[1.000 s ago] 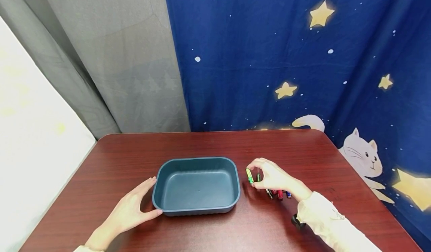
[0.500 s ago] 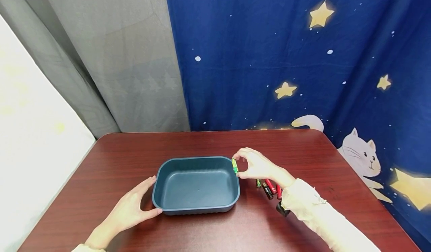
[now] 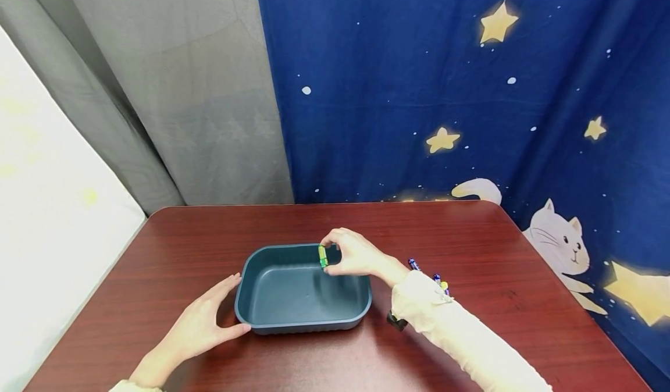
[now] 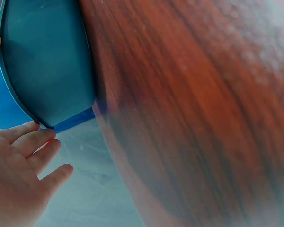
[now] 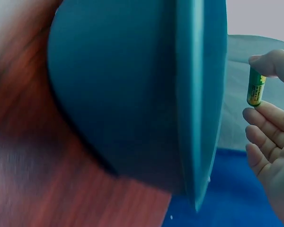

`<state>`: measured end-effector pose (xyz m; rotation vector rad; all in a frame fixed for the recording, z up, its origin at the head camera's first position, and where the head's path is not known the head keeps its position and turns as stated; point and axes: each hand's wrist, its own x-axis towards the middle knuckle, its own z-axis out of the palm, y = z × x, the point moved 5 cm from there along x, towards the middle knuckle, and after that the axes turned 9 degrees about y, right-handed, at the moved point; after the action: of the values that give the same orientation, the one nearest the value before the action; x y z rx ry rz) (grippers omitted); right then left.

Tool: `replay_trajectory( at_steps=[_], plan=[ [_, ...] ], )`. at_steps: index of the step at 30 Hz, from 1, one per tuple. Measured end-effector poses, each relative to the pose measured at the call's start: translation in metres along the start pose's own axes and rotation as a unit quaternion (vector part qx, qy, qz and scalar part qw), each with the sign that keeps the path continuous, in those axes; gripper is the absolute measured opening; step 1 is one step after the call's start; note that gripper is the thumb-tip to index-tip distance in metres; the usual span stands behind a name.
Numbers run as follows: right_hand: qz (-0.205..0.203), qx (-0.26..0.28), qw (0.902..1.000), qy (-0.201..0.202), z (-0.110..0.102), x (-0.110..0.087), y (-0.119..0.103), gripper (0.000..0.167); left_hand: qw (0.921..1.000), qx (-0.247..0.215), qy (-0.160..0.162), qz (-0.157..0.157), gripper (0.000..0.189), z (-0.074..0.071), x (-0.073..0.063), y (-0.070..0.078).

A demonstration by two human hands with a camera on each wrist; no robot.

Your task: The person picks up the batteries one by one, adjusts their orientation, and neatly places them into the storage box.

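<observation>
A green and yellow battery is pinched end to end between the thumb and a finger of my right hand, above the right part of a dark teal plastic bin. The right wrist view shows the battery held beyond the bin's rim, the other fingers loosely bent. At the bin's left side, my left hand touches its rim with thumb and fingertips spread. In the left wrist view the fingers lie extended against the bin's edge. Nothing lies on the visible bin floor.
Blue batteries lie on the reddish-brown table to the right, partly behind my right sleeve. Some batteries there are hidden. A blue starry curtain and a grey one hang behind the table.
My right hand has carried the green and yellow battery left, from beside the bin to over it. Its sleeve now covers several other batteries. My left hand has stayed at the rim.
</observation>
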<state>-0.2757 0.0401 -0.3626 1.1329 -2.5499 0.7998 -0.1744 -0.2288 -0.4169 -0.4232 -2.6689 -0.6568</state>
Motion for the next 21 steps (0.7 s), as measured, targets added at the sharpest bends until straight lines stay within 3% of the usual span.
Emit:
replay_trajectory(
  at_steps=[7, 21],
  plan=[
    [0.001, 0.012, 0.9996, -0.026, 0.029, 0.013, -0.019, 0.041, 0.9999, 0.001, -0.010, -0.010, 0.090, 0.002, 0.001, -0.004],
    [0.037, -0.029, 0.9963, -0.072, 0.070, 0.029, -0.056, 0.041, 0.9995, -0.003, -0.023, -0.023, 0.090, 0.002, 0.001, -0.002]
  ],
)
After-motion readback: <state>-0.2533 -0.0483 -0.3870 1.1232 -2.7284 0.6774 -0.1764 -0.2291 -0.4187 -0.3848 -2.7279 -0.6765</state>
